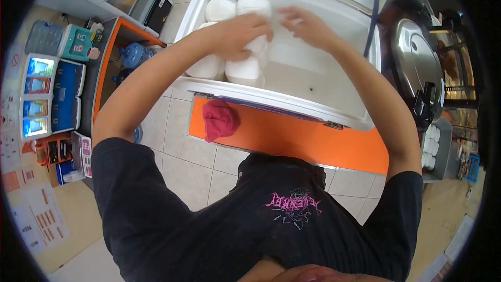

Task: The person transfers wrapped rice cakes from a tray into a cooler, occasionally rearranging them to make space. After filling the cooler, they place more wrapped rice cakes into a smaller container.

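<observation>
A large white cooler box stands open, with stacked white foam containers in its left part. Over these containers is my left hand, its fingers bent and blurred; whether it grips one of them I cannot make out. Above the cooler's inside, right of the stacks, my right hand hangs with its fingers apart and nothing in them. The far containers lie just beyond my left hand. Part of the stack is hidden under that hand.
The cooler rests on an orange surface, where a crumpled red cloth lies in front. A large round-lidded cooker is at the right, beside a grey bin of white containers. Water jugs stand on the left.
</observation>
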A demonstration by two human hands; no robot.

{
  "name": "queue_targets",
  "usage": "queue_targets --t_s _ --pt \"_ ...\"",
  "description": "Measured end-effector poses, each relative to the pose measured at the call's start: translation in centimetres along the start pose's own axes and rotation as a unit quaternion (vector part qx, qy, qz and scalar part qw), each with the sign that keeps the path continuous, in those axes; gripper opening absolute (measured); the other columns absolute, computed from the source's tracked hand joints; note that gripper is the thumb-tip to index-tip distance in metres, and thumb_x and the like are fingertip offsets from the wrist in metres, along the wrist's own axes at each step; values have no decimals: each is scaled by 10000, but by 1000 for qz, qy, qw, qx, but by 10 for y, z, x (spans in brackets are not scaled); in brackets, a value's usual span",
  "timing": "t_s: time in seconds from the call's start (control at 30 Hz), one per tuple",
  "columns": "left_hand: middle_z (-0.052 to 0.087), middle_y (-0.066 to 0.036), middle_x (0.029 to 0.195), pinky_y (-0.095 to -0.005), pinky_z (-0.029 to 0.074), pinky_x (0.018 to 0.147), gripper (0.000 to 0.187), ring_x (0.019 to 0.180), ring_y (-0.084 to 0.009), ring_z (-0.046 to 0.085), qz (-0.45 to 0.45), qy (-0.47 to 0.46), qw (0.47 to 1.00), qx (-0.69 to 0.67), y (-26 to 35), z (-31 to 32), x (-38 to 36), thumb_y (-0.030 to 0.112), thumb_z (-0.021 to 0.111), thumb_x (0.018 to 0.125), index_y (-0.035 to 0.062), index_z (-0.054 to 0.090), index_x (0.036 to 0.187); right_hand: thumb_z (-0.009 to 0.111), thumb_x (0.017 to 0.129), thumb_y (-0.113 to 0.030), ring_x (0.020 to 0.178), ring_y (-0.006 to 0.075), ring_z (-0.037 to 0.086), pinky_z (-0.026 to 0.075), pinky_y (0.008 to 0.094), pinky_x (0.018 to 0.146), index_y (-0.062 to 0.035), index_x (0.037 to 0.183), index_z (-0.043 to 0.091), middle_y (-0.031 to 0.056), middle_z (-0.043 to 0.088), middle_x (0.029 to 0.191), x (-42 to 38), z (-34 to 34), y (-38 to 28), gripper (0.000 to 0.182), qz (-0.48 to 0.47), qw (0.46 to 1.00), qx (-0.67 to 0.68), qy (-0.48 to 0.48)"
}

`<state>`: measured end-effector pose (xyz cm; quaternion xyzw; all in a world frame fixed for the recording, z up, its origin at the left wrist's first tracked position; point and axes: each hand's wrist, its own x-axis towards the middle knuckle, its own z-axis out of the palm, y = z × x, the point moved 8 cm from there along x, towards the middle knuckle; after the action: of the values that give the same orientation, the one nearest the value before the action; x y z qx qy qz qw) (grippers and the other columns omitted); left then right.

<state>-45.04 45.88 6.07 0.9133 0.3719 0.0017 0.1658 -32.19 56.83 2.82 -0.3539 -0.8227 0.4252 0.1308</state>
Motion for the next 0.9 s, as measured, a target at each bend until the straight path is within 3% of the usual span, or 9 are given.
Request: queue_targets --t_s 0.1,0.2,0.27,0.33,0.47,0.57,0.7,0.77,0.9 --pt "454 -181 1485 -543 282 1201 421 1485 -370 331 14 95 988 122 8 13 -15 234 607 941 130 527 1341 619 1015 -376 1030 230 650 560 367 865 -195 1581 386 170 504 1490 -20 23 7 639 31 997 52 57" --pt "372 -200 1578 -568 221 1231 482 1552 -369 210 -32 109 976 188 15 12 -18 320 531 1019 154 483 1469 580 1032 -338 1260 296 580 485 390 1039 -172 1625 273 209 387 1594 2 64 11 688 -39 994 65 74" --pt "382 -198 1578 -553 262 1215 504 1525 -378 272 -111 91 947 286 14 6 -21 314 535 1032 160 469 1508 571 1034 -329 1342 324 537 444 403 1102 -153 1626 269 219 355 1617 10 67 -3 688 -134 987 25 88" --pt "415 -193 1550 -529 322 1181 497 1489 -374 332 -128 104 947 277 17 6 -20 296 552 1018 151 490 1489 599 990 -317 1419 372 460 364 417 1172 -53 1586 331 259 424 1561 7 65 -18 705 -119 992 17 31" --pt "469 -186 1492 -451 456 1091 575 1367 -383 473 -198 98 957 187 26 3 -12 132 665 909 160 525 1466 599 1011 -319 1366 366 512 387 428 1152 -98 1548 417 195 499 1525 -34 20 -25 608 10 996 -34 -77" --pt "528 -253 1398 -475 492 1028 567 1291 -405 534 -226 113 949 191 21 11 -13 98 634 898 116 527 1454 690 954 -291 1182 345 623 485 435 1026 -72 1371 578 172 636 1322 -128 -28 -69 484 -190 979 -71 36" --pt "393 -277 1540 -483 438 1110 615 1379 -445 461 -232 56 965 113 30 4 -15 18 622 920 131 486 1509 668 963 -316 963 396 683 530 483 845 -28 1144 699 182 729 1038 -327 -99 -98 341 -120 978 33 -168" --pt "441 -276 1501 -471 439 1099 510 1349 -449 492 -279 37 948 152 45 -5 -8 29 582 976 108 523 1476 653 980 -264 920 336 719 558 418 805 -14 1147 693 158 738 1003 -418 -148 -67 303 -164 979 66 -97" --pt "440 -284 1521 -474 362 1165 440 1421 -452 414 -300 -10 947 118 51 -5 -7 106 486 1052 74 497 1490 628 920 -46 975 210 726 558 303 871 1 1171 688 111 751 982 -585 -282 127 262 259 936 76 226"
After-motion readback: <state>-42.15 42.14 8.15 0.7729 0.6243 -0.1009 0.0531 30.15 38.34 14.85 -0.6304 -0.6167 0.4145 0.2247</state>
